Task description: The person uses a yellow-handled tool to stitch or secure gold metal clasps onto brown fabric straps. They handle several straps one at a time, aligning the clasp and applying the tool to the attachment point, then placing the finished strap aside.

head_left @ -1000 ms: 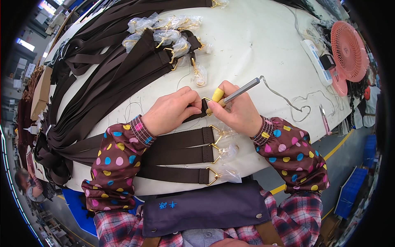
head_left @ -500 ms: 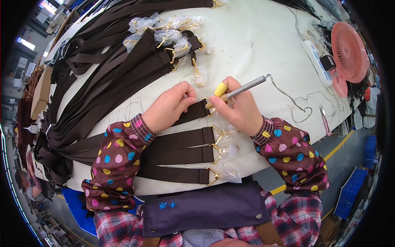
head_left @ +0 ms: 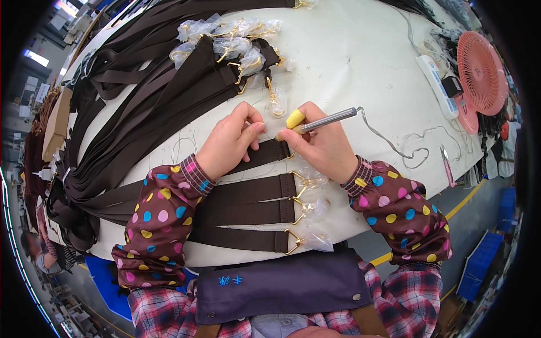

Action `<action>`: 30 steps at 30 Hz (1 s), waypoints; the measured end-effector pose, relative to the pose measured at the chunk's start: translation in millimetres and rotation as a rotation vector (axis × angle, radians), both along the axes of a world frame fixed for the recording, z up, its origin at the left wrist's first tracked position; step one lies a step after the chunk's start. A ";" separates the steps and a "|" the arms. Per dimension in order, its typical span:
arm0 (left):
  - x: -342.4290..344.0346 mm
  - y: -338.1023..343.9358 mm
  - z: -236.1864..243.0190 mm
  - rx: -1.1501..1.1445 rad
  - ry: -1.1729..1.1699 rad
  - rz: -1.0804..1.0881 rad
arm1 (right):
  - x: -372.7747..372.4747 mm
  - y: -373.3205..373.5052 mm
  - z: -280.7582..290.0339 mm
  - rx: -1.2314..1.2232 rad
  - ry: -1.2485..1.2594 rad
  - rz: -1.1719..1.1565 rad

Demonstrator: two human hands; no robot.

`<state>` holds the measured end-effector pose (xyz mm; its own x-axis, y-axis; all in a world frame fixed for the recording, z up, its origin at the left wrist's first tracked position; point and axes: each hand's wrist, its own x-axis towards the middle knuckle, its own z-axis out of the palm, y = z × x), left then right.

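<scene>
My right hand (head_left: 324, 145) grips a pen-shaped tool (head_left: 332, 117) with a silver handle and a cord from its rear end. A yellow cover (head_left: 295, 118) sits on one of its fingers. The tool's front end points at the stitched end of a dark brown strap (head_left: 269, 151), which has a gold metal ring. My left hand (head_left: 228, 141) is over this strap, thumb and index finger pinched together; what they hold is too small to make out. Nearer me lie several more brown straps (head_left: 242, 239), their gold hardware wrapped in clear plastic (head_left: 316, 241).
A heap of brown straps (head_left: 169, 93) with plastic-wrapped hooks covers the table's left side. At the right are a pink fan (head_left: 479, 70), a white power strip (head_left: 438, 87) and pink-handled snips (head_left: 448, 166). The grey cord (head_left: 389, 147) curls across the white table (head_left: 360, 62).
My right hand and the tool have shifted slightly left, bringing the tool's front end closer to my left fingertips. My left hand has risen a little off the strap's end.
</scene>
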<state>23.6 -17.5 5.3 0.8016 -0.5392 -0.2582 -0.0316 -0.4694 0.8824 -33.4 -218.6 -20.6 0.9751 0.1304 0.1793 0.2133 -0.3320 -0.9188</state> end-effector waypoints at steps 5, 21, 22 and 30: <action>4.9 9.8 -5.2 0.097 -0.361 -0.173 | -2.7 -2.3 3.8 0.033 0.031 -0.021; 2.2 7.2 -4.6 -0.003 -0.063 -0.106 | -1.3 -2.8 1.3 0.059 0.055 0.009; 2.0 7.2 -6.2 -0.036 -0.009 -0.093 | -0.8 -2.4 -0.2 0.055 0.054 0.016; 0.1 5.4 -8.7 -0.106 0.024 -0.070 | -0.3 -2.3 0.1 0.002 0.055 0.030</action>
